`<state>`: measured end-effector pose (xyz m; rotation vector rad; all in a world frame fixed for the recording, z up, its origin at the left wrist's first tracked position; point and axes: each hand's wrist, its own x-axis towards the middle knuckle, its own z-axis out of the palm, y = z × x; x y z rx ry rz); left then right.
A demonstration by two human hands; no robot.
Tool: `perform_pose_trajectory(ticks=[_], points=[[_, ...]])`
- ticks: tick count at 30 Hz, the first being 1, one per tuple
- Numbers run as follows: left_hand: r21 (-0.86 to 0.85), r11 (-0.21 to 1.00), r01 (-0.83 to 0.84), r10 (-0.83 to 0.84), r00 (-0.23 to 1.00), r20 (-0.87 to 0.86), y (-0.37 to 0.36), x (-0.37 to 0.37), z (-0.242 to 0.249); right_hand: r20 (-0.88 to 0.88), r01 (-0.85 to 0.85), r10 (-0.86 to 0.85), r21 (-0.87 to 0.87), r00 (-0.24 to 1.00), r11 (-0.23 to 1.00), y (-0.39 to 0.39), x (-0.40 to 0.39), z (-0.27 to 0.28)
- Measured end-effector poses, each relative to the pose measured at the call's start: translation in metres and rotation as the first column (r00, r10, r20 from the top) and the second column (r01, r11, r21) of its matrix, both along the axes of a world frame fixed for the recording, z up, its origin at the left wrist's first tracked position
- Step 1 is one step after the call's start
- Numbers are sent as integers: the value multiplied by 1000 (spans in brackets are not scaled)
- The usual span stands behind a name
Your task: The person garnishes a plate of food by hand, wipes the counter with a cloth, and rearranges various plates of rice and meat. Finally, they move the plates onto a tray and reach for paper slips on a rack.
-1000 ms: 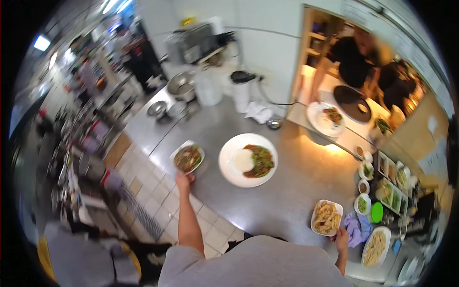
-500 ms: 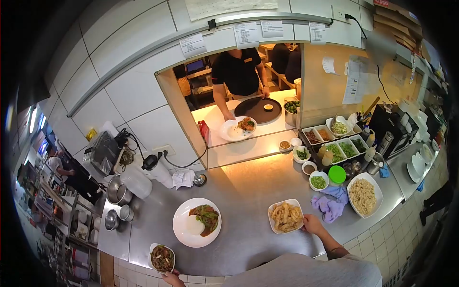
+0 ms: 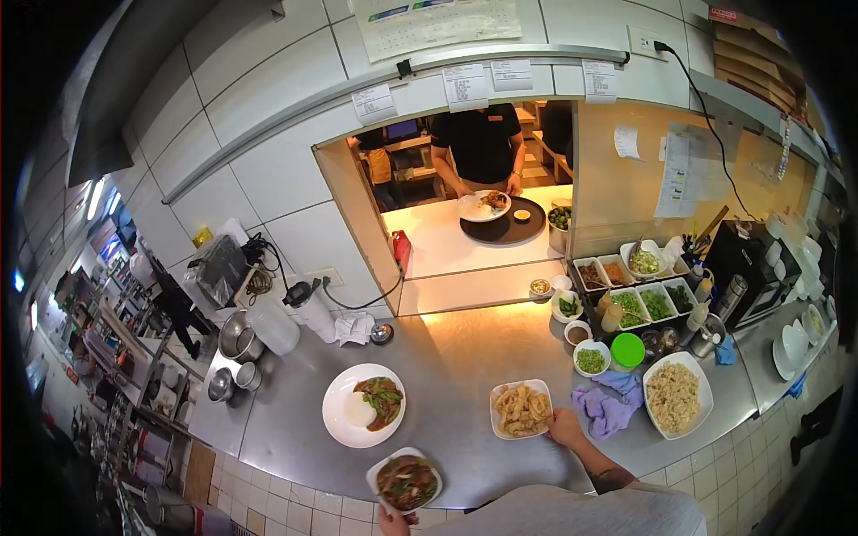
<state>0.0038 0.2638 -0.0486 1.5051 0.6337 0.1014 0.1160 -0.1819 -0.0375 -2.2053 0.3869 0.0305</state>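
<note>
My left hand (image 3: 393,522) grips the near edge of a white bowl of dark stir-fried meat and greens (image 3: 407,483), at the counter's front edge. The dish is slightly blurred. On the right, my right hand (image 3: 563,428) holds the side rim of a white squarish bowl (image 3: 494,418) of golden fried pieces, which rests on the counter. Its fingertips are partly hidden by the bowl. Between and behind the two bowls, to the left, lies a round white plate (image 3: 337,420) with a mound of rice and a saucy dish with green vegetables.
Beyond the serving window, a person (image 3: 478,147) holds a white plate (image 3: 484,206) over a dark round tray (image 3: 500,234). Garnish tubs (image 3: 655,304), a green lid (image 3: 627,352), a purple cloth (image 3: 608,406) and a bowl of fried rice (image 3: 677,396) stand right. Metal bowls (image 3: 239,335) stand left.
My left hand has carried the stir-fry bowl rightward along the counter's front edge. My right hand stays on the fried-food bowl. The person in the window has lifted their plate over the tray.
</note>
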Motion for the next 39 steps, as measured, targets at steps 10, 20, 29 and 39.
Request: perform_pose_trajectory(ticks=[10,20,29,39], points=[[-14,950,312,-310,949,54,-166,31,18,-50,-67,74,130,996,989,-69,-44,13],[-2,960,279,-278,959,57,-216,41,12,359,-76,165,-249,919,965,-128,-78,65],[-80,994,-71,85,981,174,-275,-13,-18,310,-211,343,-391,887,896,-162,-80,27],[-13,886,463,-463,886,26,-354,-50,3,502,-211,248,-132,828,969,-189,-134,76]])
